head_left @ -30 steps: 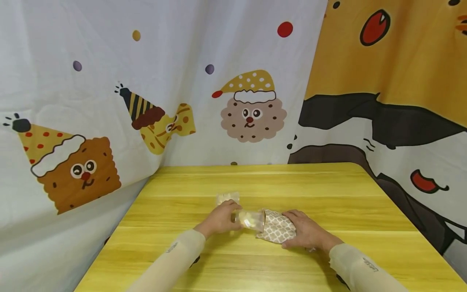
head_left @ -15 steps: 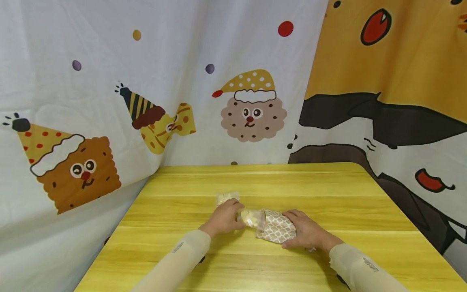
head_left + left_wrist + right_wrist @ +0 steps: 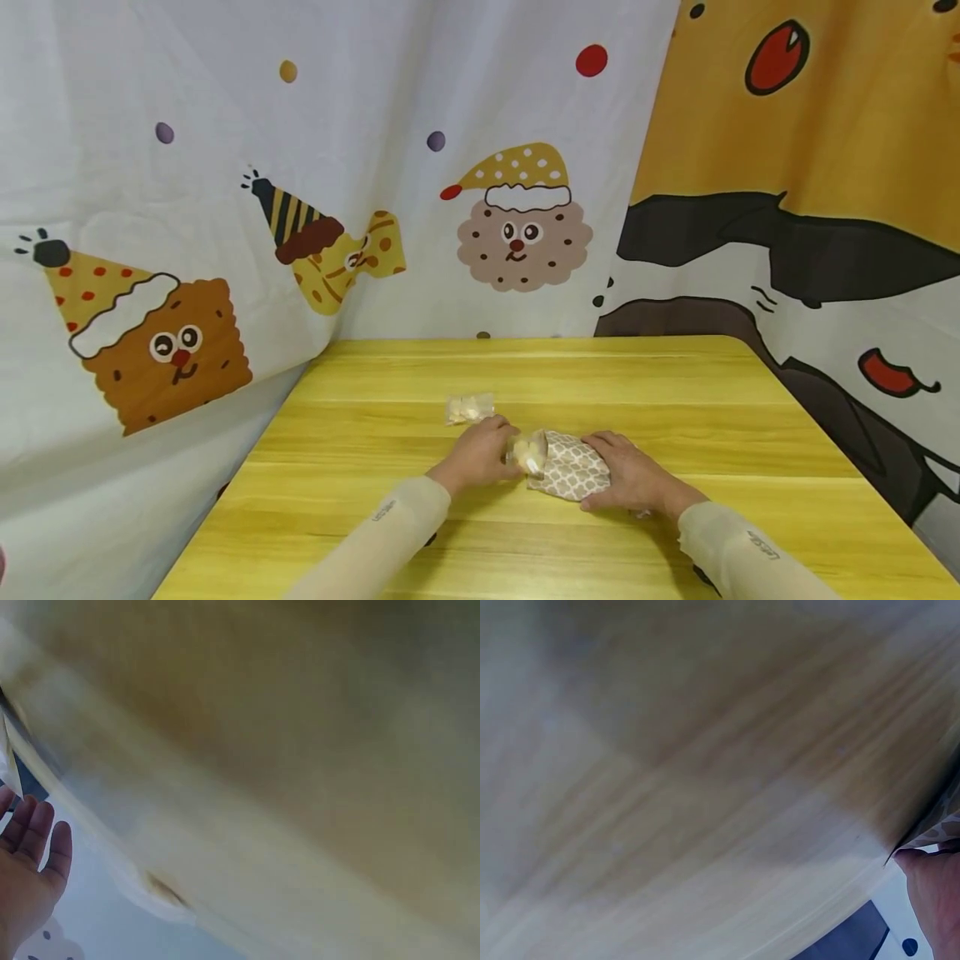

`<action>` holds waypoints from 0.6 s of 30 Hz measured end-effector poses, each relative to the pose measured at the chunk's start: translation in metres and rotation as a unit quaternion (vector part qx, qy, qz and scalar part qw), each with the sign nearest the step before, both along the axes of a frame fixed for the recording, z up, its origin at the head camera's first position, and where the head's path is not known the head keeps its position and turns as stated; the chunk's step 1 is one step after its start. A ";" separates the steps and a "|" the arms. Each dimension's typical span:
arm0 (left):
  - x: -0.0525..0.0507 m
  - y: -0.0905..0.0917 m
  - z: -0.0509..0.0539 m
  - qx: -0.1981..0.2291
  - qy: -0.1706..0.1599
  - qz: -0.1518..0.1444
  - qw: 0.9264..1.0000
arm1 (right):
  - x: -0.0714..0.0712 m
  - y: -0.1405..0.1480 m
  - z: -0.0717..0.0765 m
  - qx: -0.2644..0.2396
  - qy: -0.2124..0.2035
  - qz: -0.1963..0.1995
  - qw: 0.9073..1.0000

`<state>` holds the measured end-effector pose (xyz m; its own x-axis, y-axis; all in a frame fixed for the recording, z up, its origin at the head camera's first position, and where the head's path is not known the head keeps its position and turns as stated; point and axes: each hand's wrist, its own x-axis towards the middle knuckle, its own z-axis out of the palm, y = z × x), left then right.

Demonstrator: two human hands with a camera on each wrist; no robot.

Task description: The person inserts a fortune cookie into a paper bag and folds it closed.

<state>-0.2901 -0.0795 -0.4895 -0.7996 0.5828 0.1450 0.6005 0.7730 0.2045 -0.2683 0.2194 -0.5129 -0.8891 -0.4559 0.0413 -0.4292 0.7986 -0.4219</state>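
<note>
On the wooden table, my right hand (image 3: 633, 475) grips the closed end of a beige pouch (image 3: 573, 467) with a white lattice pattern. The pouch lies with its mouth toward the left. A clear packet (image 3: 531, 454) with pale yellow pieces inside stands partly out of that mouth; its right part is hidden in the pouch. My left hand (image 3: 480, 454) pinches the packet's left end. In the left wrist view the left hand's fingers (image 3: 34, 832) show at the left edge. The right wrist view has only part of the right hand (image 3: 934, 892) and a dark strip of the pouch.
A second clear packet (image 3: 470, 408) of pale pieces lies on the table (image 3: 360, 433) just beyond my left hand. Behind the table hangs a white curtain (image 3: 360, 100) with cartoon prints.
My left hand has moved right with the packet, and less of the packet shows outside the pouch. The second packet is now fully uncovered. The right hand stays in place.
</note>
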 end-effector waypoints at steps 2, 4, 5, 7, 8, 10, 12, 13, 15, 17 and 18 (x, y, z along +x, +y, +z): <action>0.003 0.002 -0.003 0.015 -0.018 0.004 1.000 | 0.001 -0.001 0.001 0.001 -0.002 0.000 1.000; 0.006 0.002 -0.005 0.052 -0.061 0.022 0.997 | 0.001 -0.002 0.002 0.001 -0.006 -0.001 1.000; 0.008 0.002 -0.005 0.078 -0.087 0.034 0.993 | 0.001 -0.002 0.003 0.001 -0.007 -0.001 1.000; 0.012 0.000 -0.004 0.144 -0.132 0.059 0.979 | 0.001 -0.002 0.005 0.001 -0.010 -0.002 1.000; 0.013 -0.001 -0.004 0.179 -0.152 0.071 0.970 | 0.001 -0.002 0.005 0.001 -0.010 -0.003 1.000; 0.016 -0.003 -0.001 0.239 -0.184 0.094 0.949 | 0.001 -0.001 0.007 0.001 -0.010 -0.004 1.000; 0.017 -0.004 0.001 0.277 -0.203 0.111 0.933 | 0.001 0.000 0.007 0.002 -0.012 -0.005 1.000; 0.018 -0.003 0.002 0.288 -0.210 0.119 0.927 | 0.001 0.000 0.007 0.001 -0.012 -0.005 1.000; 0.020 -0.002 0.004 0.301 -0.226 0.133 0.917 | 0.001 0.001 0.006 0.000 -0.010 -0.002 1.000; 0.022 0.000 0.003 0.305 -0.238 0.143 0.911 | 0.000 0.000 0.004 0.000 -0.010 -0.002 1.000; 0.023 0.001 0.003 0.306 -0.241 0.147 0.909 | 0.000 0.000 0.004 0.001 -0.009 -0.001 1.000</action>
